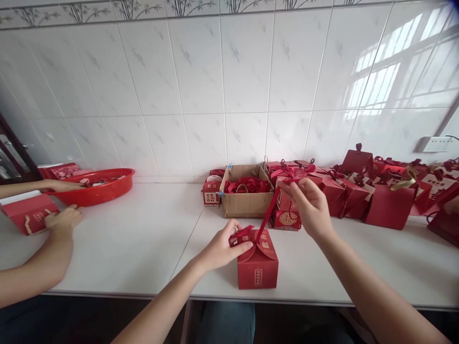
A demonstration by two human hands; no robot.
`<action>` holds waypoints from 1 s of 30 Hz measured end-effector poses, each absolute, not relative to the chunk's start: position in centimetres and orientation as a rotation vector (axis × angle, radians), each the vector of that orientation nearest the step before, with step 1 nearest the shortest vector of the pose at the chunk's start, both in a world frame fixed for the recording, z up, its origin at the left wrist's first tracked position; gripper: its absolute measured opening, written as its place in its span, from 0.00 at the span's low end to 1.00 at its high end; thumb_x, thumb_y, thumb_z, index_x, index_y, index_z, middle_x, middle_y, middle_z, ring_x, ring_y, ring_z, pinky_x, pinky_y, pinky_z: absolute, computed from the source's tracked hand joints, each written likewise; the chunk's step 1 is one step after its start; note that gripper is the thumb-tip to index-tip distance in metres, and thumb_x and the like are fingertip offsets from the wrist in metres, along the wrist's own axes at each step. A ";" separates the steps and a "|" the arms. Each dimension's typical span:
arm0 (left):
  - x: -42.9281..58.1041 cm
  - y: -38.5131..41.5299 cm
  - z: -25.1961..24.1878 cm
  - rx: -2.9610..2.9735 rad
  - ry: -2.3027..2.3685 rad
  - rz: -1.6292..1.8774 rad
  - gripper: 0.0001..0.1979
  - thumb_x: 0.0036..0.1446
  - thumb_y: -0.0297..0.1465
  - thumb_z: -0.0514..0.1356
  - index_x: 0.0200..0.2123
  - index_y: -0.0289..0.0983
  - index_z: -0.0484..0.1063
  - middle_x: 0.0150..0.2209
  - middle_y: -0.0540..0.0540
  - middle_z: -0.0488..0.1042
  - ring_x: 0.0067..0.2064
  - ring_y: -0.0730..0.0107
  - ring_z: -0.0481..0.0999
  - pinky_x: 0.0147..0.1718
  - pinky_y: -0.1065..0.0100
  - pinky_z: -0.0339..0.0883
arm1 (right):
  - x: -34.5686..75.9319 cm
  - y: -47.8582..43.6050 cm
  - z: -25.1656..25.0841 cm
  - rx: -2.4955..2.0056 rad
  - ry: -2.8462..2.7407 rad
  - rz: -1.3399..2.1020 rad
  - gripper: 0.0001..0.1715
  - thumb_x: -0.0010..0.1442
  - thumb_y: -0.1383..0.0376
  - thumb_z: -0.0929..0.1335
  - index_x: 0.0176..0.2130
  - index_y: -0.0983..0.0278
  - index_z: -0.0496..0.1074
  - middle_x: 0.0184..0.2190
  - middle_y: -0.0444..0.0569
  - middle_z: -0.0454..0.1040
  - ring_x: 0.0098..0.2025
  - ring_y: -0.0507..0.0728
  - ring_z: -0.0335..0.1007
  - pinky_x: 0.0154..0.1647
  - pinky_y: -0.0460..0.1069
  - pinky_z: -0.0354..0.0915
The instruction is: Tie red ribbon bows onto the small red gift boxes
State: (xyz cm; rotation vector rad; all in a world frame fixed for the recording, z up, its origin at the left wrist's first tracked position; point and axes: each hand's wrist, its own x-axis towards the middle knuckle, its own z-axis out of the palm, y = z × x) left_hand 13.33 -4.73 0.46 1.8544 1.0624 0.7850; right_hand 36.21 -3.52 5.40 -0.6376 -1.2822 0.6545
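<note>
A red gift box [258,272] with curved folded flaps and pale printing stands upright near the table's front edge. My left hand [224,246] grips its upper left side, thumb on the flaps, with part of a red ribbon lying by the fingers. Raised to the right, my right hand [308,205] pinches the other length of red ribbon [268,212]. That ribbon runs taut and slanting from the box top up to the fingertips. Whether the ribbon is knotted at the flaps cannot be made out.
Behind the gift box stands an open cardboard box [247,206] of red ribbons. Many finished red boxes [389,208] crowd the right side. At left, another person's hand [64,217] holds a red box [30,215], the other reaching into a red basin [107,195].
</note>
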 end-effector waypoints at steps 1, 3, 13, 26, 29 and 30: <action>13.3 -4.7 0.3 1.873 1.046 0.760 0.16 0.52 0.42 0.61 0.35 0.41 0.57 0.30 0.54 0.64 0.31 0.72 0.65 0.31 0.70 0.59 | 36.6 -3.4 4.2 -0.722 -1.300 0.547 0.10 0.60 0.57 0.66 0.32 0.60 0.64 0.34 0.47 0.75 0.44 0.57 0.74 0.46 0.53 0.69; 13.3 -4.6 -0.1 1.876 1.021 0.763 0.17 0.51 0.42 0.62 0.33 0.40 0.56 0.31 0.54 0.63 0.33 0.72 0.66 0.34 0.69 0.62 | 37.6 -3.5 1.8 -0.952 -1.379 0.364 0.11 0.61 0.56 0.65 0.38 0.61 0.67 0.32 0.48 0.75 0.36 0.57 0.74 0.36 0.51 0.69; 13.1 -3.9 0.3 1.912 1.034 0.664 0.20 0.44 0.44 0.65 0.29 0.38 0.60 0.30 0.52 0.65 0.33 0.70 0.66 0.35 0.69 0.62 | 41.1 -5.7 -6.6 -1.483 -1.445 0.159 0.15 0.62 0.53 0.59 0.36 0.60 0.66 0.32 0.53 0.77 0.31 0.59 0.73 0.33 0.51 0.66; 13.5 -3.8 0.3 1.991 1.060 0.698 0.18 0.54 0.42 0.58 0.23 0.38 0.55 0.25 0.55 0.54 0.28 0.74 0.55 0.28 0.71 0.50 | 39.1 -7.0 -4.2 -1.311 -1.645 0.380 0.22 0.60 0.51 0.63 0.48 0.61 0.66 0.46 0.56 0.73 0.50 0.62 0.69 0.43 0.54 0.68; 13.7 -3.8 0.3 2.006 1.068 0.701 0.17 0.54 0.42 0.57 0.24 0.38 0.56 0.25 0.55 0.55 0.28 0.74 0.57 0.29 0.71 0.52 | 37.6 -6.7 -3.1 -1.241 -1.662 0.751 0.25 0.59 0.48 0.63 0.48 0.62 0.67 0.45 0.55 0.72 0.47 0.61 0.70 0.39 0.52 0.68; 13.7 -3.8 0.3 2.006 1.073 0.700 0.17 0.55 0.43 0.57 0.24 0.37 0.57 0.25 0.54 0.56 0.29 0.73 0.57 0.30 0.71 0.53 | 37.1 -6.5 -2.9 -1.249 -1.636 0.882 0.26 0.58 0.47 0.63 0.48 0.62 0.66 0.43 0.54 0.72 0.43 0.60 0.71 0.35 0.50 0.67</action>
